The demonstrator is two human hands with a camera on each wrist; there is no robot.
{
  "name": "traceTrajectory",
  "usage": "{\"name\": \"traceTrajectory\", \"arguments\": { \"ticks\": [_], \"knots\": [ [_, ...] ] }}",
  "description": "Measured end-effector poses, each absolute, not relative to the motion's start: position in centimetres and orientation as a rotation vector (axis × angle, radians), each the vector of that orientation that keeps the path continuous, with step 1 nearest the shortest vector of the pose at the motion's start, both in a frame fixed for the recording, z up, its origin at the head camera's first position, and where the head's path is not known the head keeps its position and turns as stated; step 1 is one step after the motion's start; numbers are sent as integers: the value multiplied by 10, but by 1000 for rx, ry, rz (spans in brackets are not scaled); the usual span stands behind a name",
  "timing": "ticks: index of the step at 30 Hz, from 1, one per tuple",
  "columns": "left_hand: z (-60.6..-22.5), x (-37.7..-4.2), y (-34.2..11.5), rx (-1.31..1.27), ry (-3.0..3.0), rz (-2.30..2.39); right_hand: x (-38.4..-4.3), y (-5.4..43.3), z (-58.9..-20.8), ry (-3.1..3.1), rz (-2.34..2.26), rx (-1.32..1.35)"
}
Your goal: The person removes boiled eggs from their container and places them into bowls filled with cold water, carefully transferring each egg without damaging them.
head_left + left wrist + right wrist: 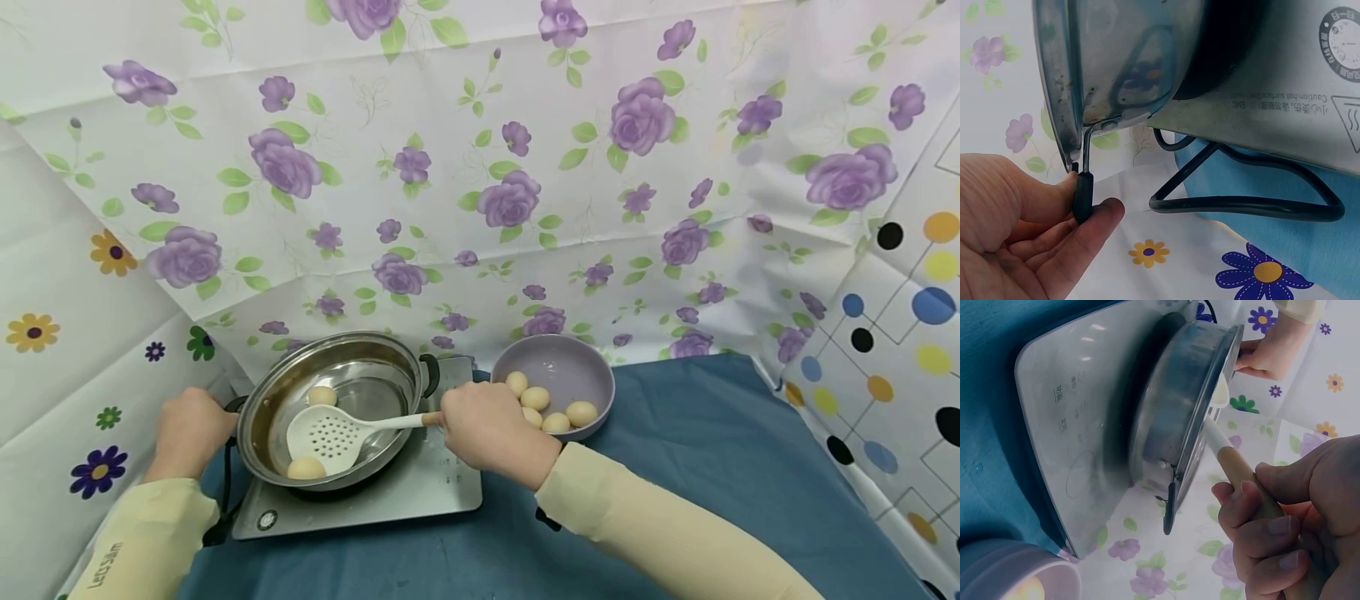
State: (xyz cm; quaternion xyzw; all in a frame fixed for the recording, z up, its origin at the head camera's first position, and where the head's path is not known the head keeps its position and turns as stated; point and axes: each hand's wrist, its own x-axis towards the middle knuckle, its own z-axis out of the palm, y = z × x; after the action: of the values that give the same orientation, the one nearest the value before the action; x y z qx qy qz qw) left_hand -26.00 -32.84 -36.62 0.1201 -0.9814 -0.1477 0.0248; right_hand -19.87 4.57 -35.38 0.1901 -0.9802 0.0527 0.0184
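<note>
Left hand (193,427): thumb and fingers pinch the black handle (1084,195) on the near side of the pan (345,337); likely this steadies the pan against the spoon, and the handle spares the fingers the bare metal. Right hand (487,421): fingers wrapped round the wooden grip of the slotted spoon (330,440), the shaft reaching left over the pan rim. The long shaft presumably lets the hand stay outside the rim. The two hands are well apart, one on each side of the pan.

Pan is between the hands, over the cooker (442,487); can't tell if it sits quite flat. Spoon head is inside it, between two eggs: the far egg (322,396) just beyond the head, the near egg (306,468) at its near edge. Can't tell if there's water in there. Holes in the head would suit draining.

Bowl (581,367) is just beyond and right of the right hand, at least five eggs (556,423) bunched in its near half, probably so bunched because the round sides roll them together. Its place near the pan likely keeps the reach short.
</note>
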Motion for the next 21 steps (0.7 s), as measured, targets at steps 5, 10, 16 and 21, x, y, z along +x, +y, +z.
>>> {"name": "traceTrajectory", "arguments": {
  "ticks": [5, 10, 16, 21],
  "knots": [
    [-367, -260, -329, 375, -3032, -454, -199, 46, -354, -3051, 178, 601],
    [-367, -260, -329, 357, -3028, -450, -199, 48, -352, -3086, 224, 609],
    [-367, -261, -330, 343, -3028, -441, -199, 52, -346, -3123, 358, 615],
    [-368, -261, -330, 361, -3039, -447, -199, 55, -343, -3172, 549, 585]
  ]
}}
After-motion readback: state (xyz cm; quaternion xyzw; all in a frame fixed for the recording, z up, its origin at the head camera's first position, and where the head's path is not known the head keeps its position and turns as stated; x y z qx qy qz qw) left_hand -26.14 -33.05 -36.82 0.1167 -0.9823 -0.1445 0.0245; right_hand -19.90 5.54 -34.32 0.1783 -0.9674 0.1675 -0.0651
